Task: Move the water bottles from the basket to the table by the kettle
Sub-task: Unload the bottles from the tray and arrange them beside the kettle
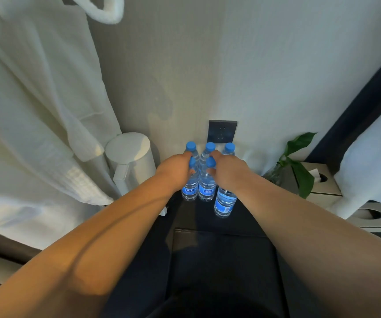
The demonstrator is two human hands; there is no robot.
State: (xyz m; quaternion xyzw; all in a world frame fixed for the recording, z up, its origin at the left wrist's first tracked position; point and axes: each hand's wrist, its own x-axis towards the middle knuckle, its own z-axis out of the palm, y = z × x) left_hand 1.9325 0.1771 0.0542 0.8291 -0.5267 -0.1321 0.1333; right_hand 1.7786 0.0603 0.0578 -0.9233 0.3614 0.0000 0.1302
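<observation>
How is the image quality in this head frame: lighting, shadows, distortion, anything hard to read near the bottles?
Head view: soft light falls from the right, and the wall behind the kettle carries a dim shadow; wide-angle stretch bows the forearms and the dark edge at right; the dark table swallows detail; the left hand and right hand hide parts of the water bottles, whose label print is too small to read.

Bare forearms, no sleeves, bare hands (178,167)
</observation>
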